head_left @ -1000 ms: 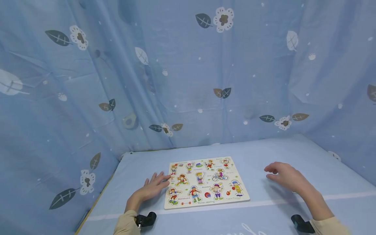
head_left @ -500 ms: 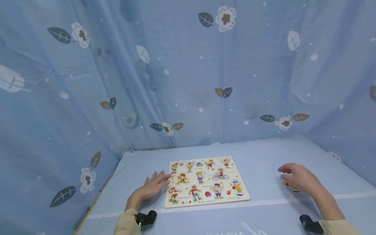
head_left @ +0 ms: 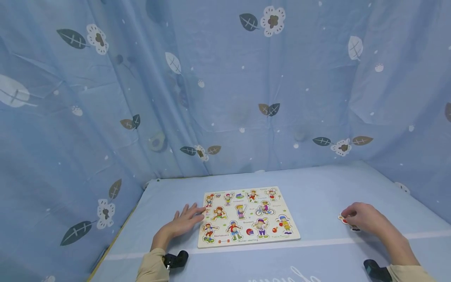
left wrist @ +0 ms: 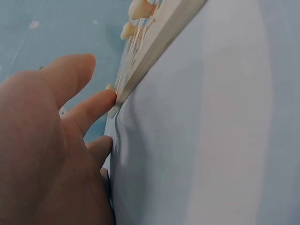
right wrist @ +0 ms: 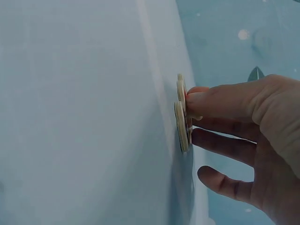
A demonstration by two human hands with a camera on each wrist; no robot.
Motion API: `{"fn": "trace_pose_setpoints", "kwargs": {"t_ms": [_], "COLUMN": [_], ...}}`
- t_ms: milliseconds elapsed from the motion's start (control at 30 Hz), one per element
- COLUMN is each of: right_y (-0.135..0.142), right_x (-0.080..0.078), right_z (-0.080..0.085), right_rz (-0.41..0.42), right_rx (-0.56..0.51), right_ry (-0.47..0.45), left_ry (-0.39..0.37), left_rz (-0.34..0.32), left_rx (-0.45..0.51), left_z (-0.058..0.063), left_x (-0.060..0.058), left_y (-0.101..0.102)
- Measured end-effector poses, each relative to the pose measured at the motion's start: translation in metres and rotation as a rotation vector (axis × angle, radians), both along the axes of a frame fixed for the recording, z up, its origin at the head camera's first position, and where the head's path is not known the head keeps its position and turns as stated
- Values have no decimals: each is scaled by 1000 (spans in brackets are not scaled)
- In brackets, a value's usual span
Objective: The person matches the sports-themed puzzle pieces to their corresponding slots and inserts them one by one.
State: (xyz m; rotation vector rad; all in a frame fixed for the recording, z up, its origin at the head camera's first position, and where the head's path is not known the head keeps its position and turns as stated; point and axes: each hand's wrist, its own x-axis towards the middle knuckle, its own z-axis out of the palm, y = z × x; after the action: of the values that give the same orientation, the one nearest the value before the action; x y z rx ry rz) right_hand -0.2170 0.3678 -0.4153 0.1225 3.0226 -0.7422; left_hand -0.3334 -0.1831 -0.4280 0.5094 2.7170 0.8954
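Observation:
My left hand (head_left: 179,229) lies at the left edge of a wooden knob puzzle board (head_left: 230,217), fingers extended. In the left wrist view its index fingertip touches the side of the board (left wrist: 154,47). To the right, my right hand (head_left: 370,217) pinches a small figure-shaped puzzle piece (head_left: 342,219) between thumb and index finger. The right wrist view shows the piece (right wrist: 182,126) edge-on, at or just over the cloth; its knob is mostly covered by the fingers. The other fingers of that hand are spread behind it.
Several sports-figure pieces with knobs, such as a cyclist (head_left: 264,208), sit in the board. A light blue cloth (head_left: 313,196) covers the table. A blue patterned curtain (head_left: 225,86) hangs behind and along the left side.
My right hand has moved right and down to the loose puzzle piece and now pinches it. The left hand stays at the board's edge.

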Motion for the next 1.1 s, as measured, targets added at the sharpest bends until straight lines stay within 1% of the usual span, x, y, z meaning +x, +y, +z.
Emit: {"fn": "trace_pose_setpoints", "kwargs": {"t_ms": [133,233,467,600,867,1100], "right_y": [0,-1,-4,-4,-8,-11], "right_x": [0,-1,0,0,-3,-5], "right_z": [-1,0,2,2,0,-1], "right_rz": [-17,-19,3,-9,-27,-20], "right_rx": [-16,-4,20,20,-4,15], "right_ry": [-23,-33,-32,-34,-4,24], "left_ry": [2,1,-7,-7,-3,-7], "left_rz": [1,1,1,-3,-7,-7], "left_rx": [1,0,-6,-6,-2,7], "left_z": [-1,-1,-2,-1,0,-1], "left_x": [0,-1,-2,-1,-1,-1], "left_y": [0,0,-1,-1,-1,-2]}}
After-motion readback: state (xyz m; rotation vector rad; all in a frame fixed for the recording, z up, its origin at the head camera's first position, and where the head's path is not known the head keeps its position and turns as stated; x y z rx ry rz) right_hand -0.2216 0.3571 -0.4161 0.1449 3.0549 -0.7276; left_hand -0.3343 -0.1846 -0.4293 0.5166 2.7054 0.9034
